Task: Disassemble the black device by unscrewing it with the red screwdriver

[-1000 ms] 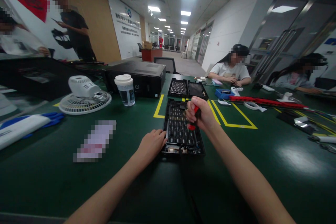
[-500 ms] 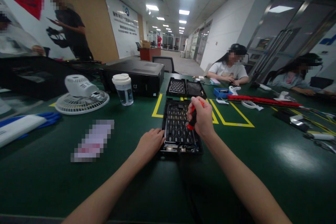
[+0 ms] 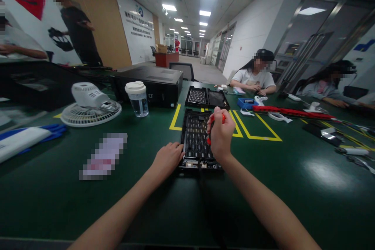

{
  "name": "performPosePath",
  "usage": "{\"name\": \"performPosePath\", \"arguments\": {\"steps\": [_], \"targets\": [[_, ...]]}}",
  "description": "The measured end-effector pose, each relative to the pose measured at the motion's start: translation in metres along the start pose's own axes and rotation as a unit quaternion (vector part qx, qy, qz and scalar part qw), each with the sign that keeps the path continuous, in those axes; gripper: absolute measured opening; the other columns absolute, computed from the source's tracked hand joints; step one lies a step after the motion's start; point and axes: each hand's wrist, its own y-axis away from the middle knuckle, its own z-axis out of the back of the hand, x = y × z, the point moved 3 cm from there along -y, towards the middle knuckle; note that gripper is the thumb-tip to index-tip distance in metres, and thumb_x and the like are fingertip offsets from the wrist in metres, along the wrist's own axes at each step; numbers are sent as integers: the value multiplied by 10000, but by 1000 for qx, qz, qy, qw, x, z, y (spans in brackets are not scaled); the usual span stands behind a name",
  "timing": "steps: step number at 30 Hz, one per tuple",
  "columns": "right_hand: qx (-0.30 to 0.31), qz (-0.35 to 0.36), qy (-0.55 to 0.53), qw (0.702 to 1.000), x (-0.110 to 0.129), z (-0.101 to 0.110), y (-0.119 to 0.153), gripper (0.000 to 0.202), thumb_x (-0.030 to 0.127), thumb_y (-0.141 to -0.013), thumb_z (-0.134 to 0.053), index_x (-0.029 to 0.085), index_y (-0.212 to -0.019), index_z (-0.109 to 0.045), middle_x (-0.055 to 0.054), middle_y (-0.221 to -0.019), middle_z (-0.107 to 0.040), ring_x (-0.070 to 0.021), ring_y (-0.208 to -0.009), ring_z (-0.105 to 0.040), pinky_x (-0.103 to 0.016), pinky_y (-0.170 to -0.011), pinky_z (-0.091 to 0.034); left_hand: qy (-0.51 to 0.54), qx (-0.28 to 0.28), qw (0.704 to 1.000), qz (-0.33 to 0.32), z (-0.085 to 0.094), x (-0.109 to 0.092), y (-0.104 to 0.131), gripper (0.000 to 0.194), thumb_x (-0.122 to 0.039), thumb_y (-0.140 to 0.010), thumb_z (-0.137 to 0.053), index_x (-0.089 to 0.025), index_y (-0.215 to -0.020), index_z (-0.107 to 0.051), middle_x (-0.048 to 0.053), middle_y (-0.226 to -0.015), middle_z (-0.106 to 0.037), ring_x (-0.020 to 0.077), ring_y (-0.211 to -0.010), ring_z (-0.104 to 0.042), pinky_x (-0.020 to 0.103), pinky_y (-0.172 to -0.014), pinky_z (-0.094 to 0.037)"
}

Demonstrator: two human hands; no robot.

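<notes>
My right hand (image 3: 221, 134) is closed around a screwdriver (image 3: 208, 140) with a red and black handle, over the right side of a black case (image 3: 183, 125). Most of the tool is hidden by my fingers, and its tip cannot be seen. Inside the case are rows of small metallic pieces (image 3: 195, 136), with a strip of mixed small parts (image 3: 193, 165) along the near edge. My left hand (image 3: 168, 158) lies against the case's left side, fingers stretched out and touching the edge.
Behind stands another open black case (image 3: 197, 95). To the left are a lidded cup (image 3: 139, 101), a white fan (image 3: 90, 105) and a large black box (image 3: 149, 80). A blue tray (image 3: 246, 104) and a red strip (image 3: 293, 112) lie right. Other people sit or stand around.
My right hand has turned and shifted slightly left, hiding more of the screwdriver. My left hand stays at the case's edge. At the far left, the standing person has changed posture.
</notes>
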Motion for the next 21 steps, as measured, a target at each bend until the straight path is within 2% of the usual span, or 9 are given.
{"name": "performPosePath", "arguments": {"steps": [4,7,13,21], "targets": [[-45,32,38,998,-2,-3,2,301,437,-814,-453,175,-666,-441,62,-549,-428,-44,-418,-382,-168,-393,-314,-1,1,1000,2,0,1,1,295,-312,-874,-395,-185,-1085,-558,86,-1053,-601,195,-947,-544,304,-809,-422],[-57,40,41,997,-4,-3,2,294,427,-828,-419,172,-686,-459,55,-570,-444,-48,-428,-393,-174,-407,-319,-3,2,1000,1,1,-1,1,289,-305,-873,-399,-185,-1081,-560,86,-1047,-603,196,-946,-543,305,-813,-419],[-25,33,-38,998,-4,0,4,324,325,-886,-254,179,-743,-504,37,-604,-468,-64,-431,-431,-185,-401,-331,-1,5,1000,4,3,-1,0,286,-308,-872,-403,-189,-1082,-557,83,-1046,-604,196,-946,-543,306,-814,-418],[34,-1,-134,990,-12,18,-7,285,360,-862,-317,182,-758,-512,25,-623,-500,-77,-451,-462,-195,-418,-355,2,14,1000,10,2,0,0,298,-317,-874,-394,-187,-1086,-559,82,-1070,-599,196,-954,-539,305,-818,-423]]}}
